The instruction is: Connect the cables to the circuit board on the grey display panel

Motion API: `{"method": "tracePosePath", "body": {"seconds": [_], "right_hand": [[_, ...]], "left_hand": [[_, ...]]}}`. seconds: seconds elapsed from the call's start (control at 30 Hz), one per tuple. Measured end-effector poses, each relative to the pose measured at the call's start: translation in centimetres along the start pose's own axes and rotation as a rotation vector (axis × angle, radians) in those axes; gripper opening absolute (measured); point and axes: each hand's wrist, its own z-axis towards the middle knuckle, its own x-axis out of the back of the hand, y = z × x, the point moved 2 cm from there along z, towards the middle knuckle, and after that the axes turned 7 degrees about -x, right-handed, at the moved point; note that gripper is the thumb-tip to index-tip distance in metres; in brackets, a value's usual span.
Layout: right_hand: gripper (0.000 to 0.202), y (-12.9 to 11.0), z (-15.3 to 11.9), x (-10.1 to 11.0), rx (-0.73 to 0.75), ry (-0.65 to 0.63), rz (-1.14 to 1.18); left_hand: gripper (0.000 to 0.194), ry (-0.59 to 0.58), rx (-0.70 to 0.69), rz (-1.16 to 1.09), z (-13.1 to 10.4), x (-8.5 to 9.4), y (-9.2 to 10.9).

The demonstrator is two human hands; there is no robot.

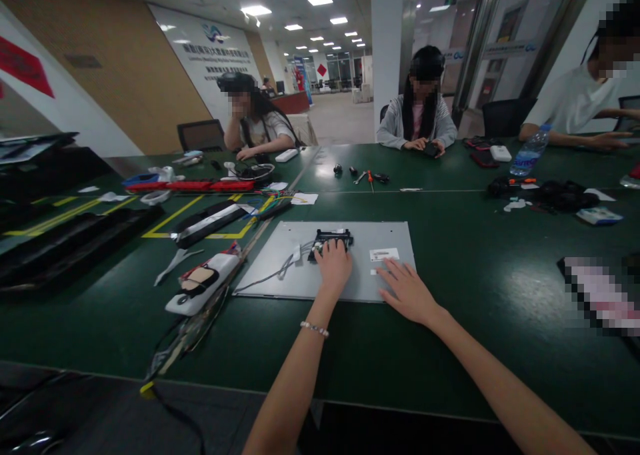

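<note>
A flat grey panel (pixel 300 278) lies on the green table in front of me. On it sits a black rectangular part (pixel 334 234) with a grey cable (pixel 267 280) running off to the left. My left hand (pixel 334 265) has its bent fingers on the near side of that black part; the fingertips partly hide it. Spread flat, my right hand (pixel 407 292) rests on the panel's right edge, just below a white label (pixel 384 254).
Left of the panel lie a white power strip-like device (pixel 207 285) with wires and a long black casing (pixel 215 222). Beyond are an orange screwdriver (pixel 371 177) and a wrench (pixel 359 178). A water bottle (pixel 531 152) stands at right. Several people sit across the table.
</note>
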Motion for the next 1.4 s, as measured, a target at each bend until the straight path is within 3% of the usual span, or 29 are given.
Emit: {"method": "tracePosePath", "body": {"seconds": [0.27,0.43,0.53,0.73,0.87,0.97,1.13,1.4], "right_hand": [[0.06,0.1,0.1,0.1,0.004,0.001,0.024],[0.06,0.1,0.1,0.1,0.001,0.006,0.037],[0.06,0.1,0.1,0.1,0.001,0.005,0.029],[0.059,0.2,0.1,0.0,0.007,-0.002,0.028],[0.059,0.2,0.0,0.0,0.01,0.001,0.029],[0.058,0.2,0.0,0.0,0.014,0.003,0.024],[0.058,0.2,0.1,-0.1,0.015,0.012,0.006],[0.058,0.5,0.3,-0.6,0.011,0.017,0.011]], "left_hand": [[0.039,0.011,0.111,-0.009,4.6,-0.6,-3.2],[0.038,0.012,0.102,-0.021,5.1,-0.7,-3.9],[0.04,-0.005,0.068,-0.044,4.9,0.1,-5.0],[0.041,0.039,0.131,0.018,3.4,3.2,-10.9],[0.036,-0.122,0.213,0.075,1.6,3.4,-15.0],[0.036,-0.183,0.212,0.074,0.9,2.9,-16.6],[0.04,-0.172,0.225,0.109,1.9,3.2,-17.1],[0.041,-0.229,0.18,0.062,4.6,3.8,-16.2]]}}
